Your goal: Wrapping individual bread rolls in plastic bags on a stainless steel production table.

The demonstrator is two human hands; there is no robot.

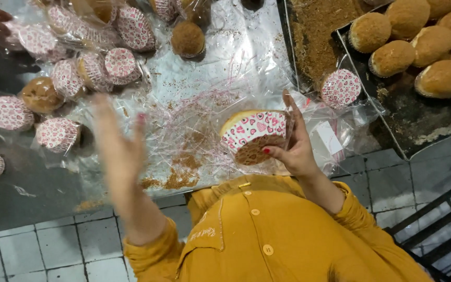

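Right hand [296, 149] fingers [293, 112] gripping a cupcake in a heart-print paper cup [254, 134] tilted above the near worktop [22, 203], left hand [118, 141] blurred, fingers spread and empty, over crumb-strewn plastic wrap [220, 62], wrapped cupcakes [69, 78] far left, tray of unwrapped cakes [418, 47] far right.

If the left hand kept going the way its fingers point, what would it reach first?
The left hand is blurred, open, fingers pointing up and slightly left across the table. First in that line is probably the wrapped cake in a heart-print cup, among the bagged cakes beyond the fingertips. How high the hand is above the table is unclear.
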